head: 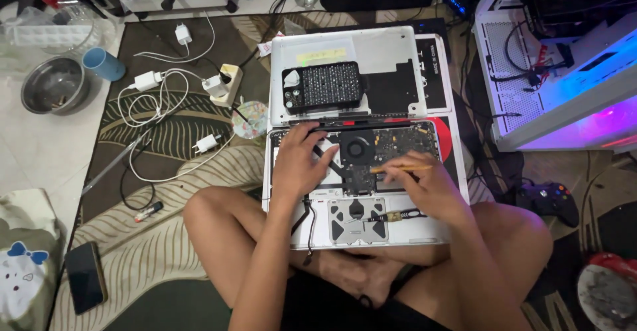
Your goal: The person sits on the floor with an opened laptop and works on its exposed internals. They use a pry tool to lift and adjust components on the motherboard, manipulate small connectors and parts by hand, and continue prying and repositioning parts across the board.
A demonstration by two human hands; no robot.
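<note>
**Materials and Finish: Opened Laptop and Surroundings**

Laptop chassis (411,235): matt silver metal, smooth. Detached bottom cover (385,49): the same brushed-looking metal, with black matt patches. Bit case (323,86): black plastic holding shiny metal bits. Tool (400,168) in right hand (431,185): wood-coloured, matt. Bowl (53,84): polished steel. Cup (104,63): matt blue plastic. Rug (172,171): woven cloth. Phone (85,276): glossy glass.

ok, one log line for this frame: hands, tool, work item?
left hand: flat on opened laptop internals | right hand: holds thin yellow-handled tool over circuit board | removed bottom cover: behind, bit case on it
</note>
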